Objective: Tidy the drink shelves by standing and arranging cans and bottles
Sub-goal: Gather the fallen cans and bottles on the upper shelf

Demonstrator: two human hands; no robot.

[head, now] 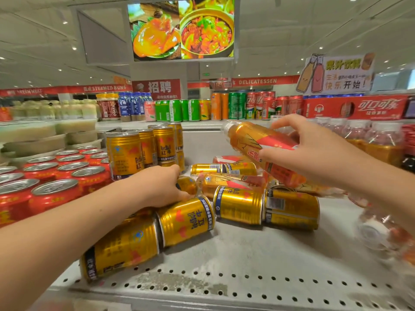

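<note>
Several gold Red Bull cans (186,221) lie on their sides across the grey perforated shelf (247,261). My left hand (161,187) reaches into the pile, its fingers curled round a fallen gold can (187,184). My right hand (314,151) grips an orange drink bottle (253,140) with a red and gold label, held tilted above the pile, cap end up to the left. Another such bottle (226,181) lies flat among the cans. A block of gold cans (143,149) stands upright behind my left hand.
Upright red cans (56,173) fill the shelf at left. Orange bottles (377,140) stand in a row at right, and a blurred clear bottle (381,234) lies near the right edge. Behind are rows of green, orange and red cans and a red Coca-Cola carton (359,107).
</note>
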